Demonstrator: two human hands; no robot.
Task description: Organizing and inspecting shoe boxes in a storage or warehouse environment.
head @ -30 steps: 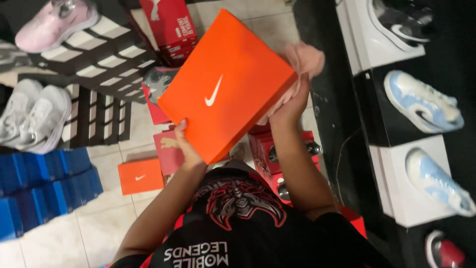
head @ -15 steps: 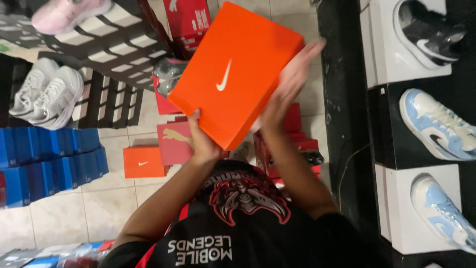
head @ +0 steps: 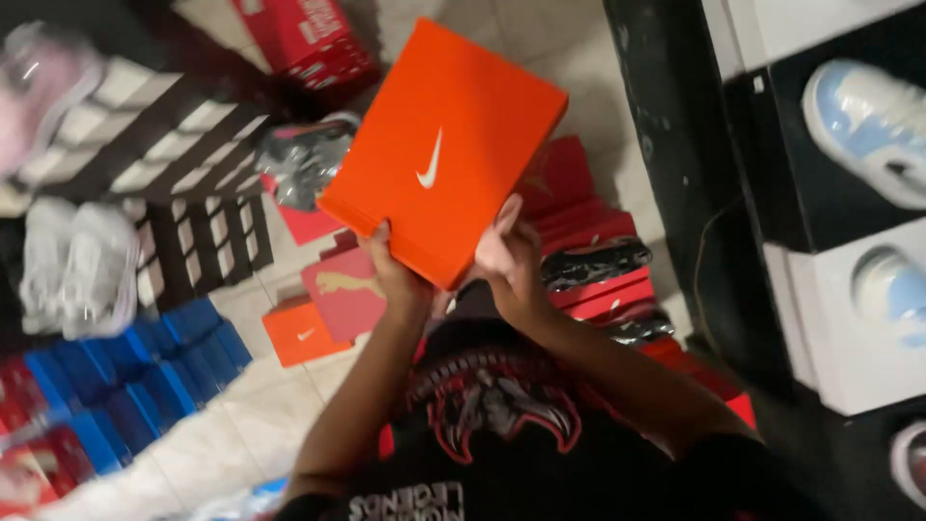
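Both hands, left hand (head: 400, 275) and right hand (head: 511, 256), have fingers grasping only the near edge of the orange box (head: 444, 150), held above the floor (head: 260, 405), so it could tip and drop.

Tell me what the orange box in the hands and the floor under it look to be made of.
Orange box: probably cardboard with a matte finish, judging by its flat, even colour, crisp folded edges and lack of glare. The left hand and right hand grip its near edge. Floor: likely pale ceramic tile, since thin grout lines divide it into squares; its finish is too blurred to tell.
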